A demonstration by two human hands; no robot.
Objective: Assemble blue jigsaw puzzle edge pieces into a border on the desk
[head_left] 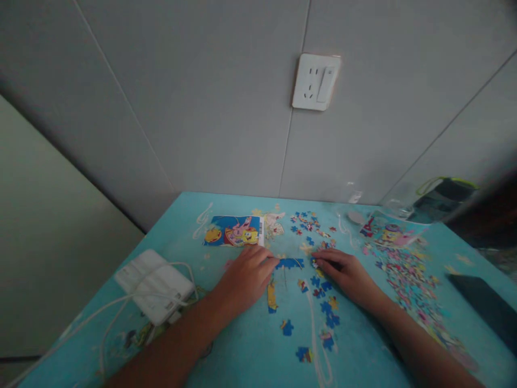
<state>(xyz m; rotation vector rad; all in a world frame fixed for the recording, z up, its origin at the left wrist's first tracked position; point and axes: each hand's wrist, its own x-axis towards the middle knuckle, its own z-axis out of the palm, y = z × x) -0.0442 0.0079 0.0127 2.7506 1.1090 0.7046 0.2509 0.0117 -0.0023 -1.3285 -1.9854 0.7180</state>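
Note:
My left hand [251, 272] rests on the table with its fingers curled together at the left end of a joined strip of blue puzzle pieces [291, 263]. Below that hand, a yellow and blue joined puzzle section [272, 297] runs toward me. To the right of the strip, my right hand [343, 269] has its thumb and fingers closed on a small puzzle piece [314, 263], partly hidden by the fingertips. Several loose blue and yellow puzzle pieces [332, 319] lie between my forearms. Behind my left hand is a cartoon picture card [230, 230].
A white power bank [155, 288] with white cables lies left. More pieces [305, 221] are grouped at the back. On the right are a large pile of pieces [412, 280], a second cartoon picture [391, 233] and a dark flat object [487, 307]. A wall socket [316, 82] is above.

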